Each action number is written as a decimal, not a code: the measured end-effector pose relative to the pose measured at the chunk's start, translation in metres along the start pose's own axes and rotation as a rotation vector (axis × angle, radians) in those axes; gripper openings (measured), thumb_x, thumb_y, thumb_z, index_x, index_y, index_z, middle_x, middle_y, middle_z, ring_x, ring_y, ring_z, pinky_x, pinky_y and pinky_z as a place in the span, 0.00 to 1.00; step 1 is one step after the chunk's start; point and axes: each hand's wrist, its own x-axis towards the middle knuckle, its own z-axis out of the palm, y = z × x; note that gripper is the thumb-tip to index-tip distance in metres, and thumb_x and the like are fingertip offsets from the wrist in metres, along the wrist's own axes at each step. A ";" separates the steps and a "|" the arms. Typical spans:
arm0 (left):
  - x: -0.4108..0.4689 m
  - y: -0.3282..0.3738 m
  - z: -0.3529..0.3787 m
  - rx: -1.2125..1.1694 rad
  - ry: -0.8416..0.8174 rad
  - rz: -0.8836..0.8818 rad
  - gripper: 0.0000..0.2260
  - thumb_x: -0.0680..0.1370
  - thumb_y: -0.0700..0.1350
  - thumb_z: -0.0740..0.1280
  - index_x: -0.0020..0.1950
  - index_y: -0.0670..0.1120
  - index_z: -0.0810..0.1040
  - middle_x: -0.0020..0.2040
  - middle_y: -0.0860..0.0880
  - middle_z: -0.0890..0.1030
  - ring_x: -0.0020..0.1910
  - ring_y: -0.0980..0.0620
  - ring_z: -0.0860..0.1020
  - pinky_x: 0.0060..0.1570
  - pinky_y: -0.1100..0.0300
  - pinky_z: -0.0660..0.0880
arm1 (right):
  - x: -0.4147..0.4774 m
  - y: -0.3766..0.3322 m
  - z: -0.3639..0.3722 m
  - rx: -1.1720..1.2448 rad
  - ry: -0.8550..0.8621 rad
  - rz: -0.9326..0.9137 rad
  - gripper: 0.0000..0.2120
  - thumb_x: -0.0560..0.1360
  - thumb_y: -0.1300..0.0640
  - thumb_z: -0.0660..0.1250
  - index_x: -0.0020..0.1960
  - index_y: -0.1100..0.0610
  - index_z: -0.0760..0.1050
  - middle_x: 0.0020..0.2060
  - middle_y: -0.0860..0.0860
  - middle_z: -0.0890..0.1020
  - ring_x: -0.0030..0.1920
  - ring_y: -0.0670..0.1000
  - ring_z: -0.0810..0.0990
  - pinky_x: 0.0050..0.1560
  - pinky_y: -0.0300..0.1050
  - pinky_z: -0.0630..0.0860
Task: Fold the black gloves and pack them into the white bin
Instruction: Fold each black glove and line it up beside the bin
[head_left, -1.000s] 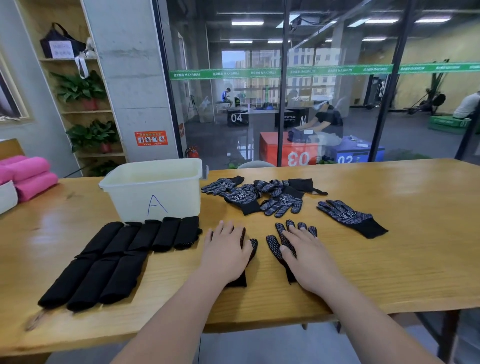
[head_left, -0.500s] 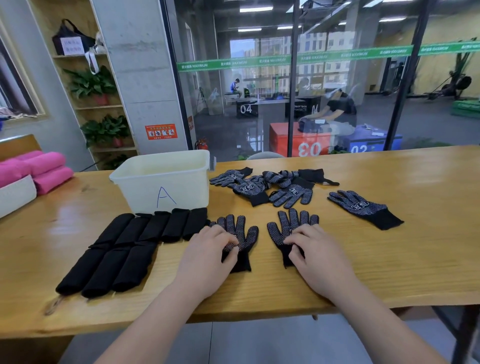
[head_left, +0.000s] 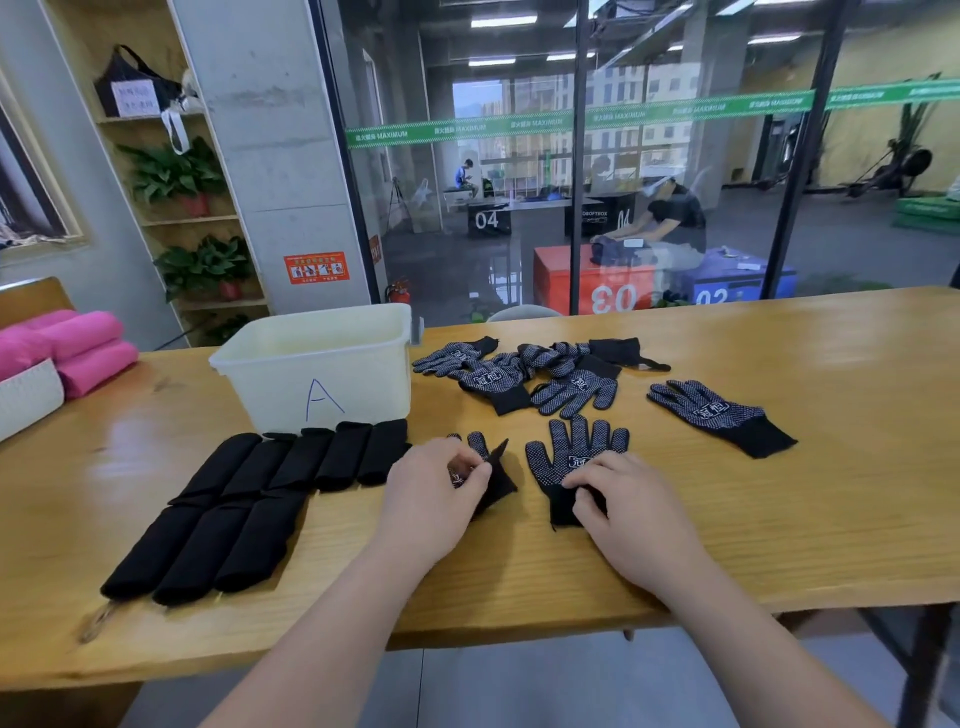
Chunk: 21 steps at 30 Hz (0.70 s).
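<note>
Two hands at frame centre, both gripping. Left hand (head_left: 436, 488) pinches cuff of near glove (head_left: 496, 480), cuff lifted, part-folded. Right hand (head_left: 628, 514) fingers curled on cuff of flat glove (head_left: 576, 457) beside it. Suggest: fold square, press crease flat. Folded gloves (head_left: 291, 467) lower left on worktop (head_left: 779, 519); white bin (head_left: 322, 364) just behind; loose gloves (head_left: 524, 369) right of bin.

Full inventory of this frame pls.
white bin: one, white, marked A, back left.
folded gloves: about eight, black, before the bin.
glove pile: several, black dotted, right of bin.
lone glove: one, black dotted, far right.
flat glove: one, black dotted, front centre.
half-folded glove: one, black, left of it.
pink rolls: several, pink, left edge.
potted plants: two, green, shelf.
table: one, wooden.
left hand: pinches half-folded glove.
right hand: pinches flat glove's cuff.
</note>
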 end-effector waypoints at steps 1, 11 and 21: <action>0.003 0.007 0.001 -0.091 -0.001 -0.023 0.04 0.81 0.53 0.72 0.46 0.59 0.83 0.43 0.60 0.82 0.46 0.61 0.79 0.51 0.59 0.78 | 0.000 0.000 -0.002 0.048 -0.003 0.005 0.17 0.82 0.43 0.57 0.60 0.42 0.83 0.53 0.36 0.79 0.57 0.44 0.73 0.60 0.49 0.75; 0.022 0.015 0.044 -0.133 -0.197 0.103 0.03 0.81 0.52 0.70 0.49 0.57 0.84 0.43 0.61 0.84 0.46 0.61 0.80 0.53 0.54 0.79 | 0.004 0.012 -0.001 0.202 -0.103 0.008 0.21 0.75 0.32 0.60 0.50 0.46 0.83 0.50 0.36 0.81 0.56 0.45 0.73 0.61 0.53 0.73; 0.020 -0.003 0.048 0.138 -0.022 0.295 0.11 0.83 0.56 0.65 0.62 0.57 0.81 0.58 0.61 0.77 0.63 0.57 0.69 0.65 0.55 0.70 | 0.009 0.009 -0.013 0.588 -0.028 0.176 0.03 0.77 0.54 0.75 0.47 0.47 0.83 0.43 0.41 0.86 0.46 0.44 0.83 0.51 0.45 0.79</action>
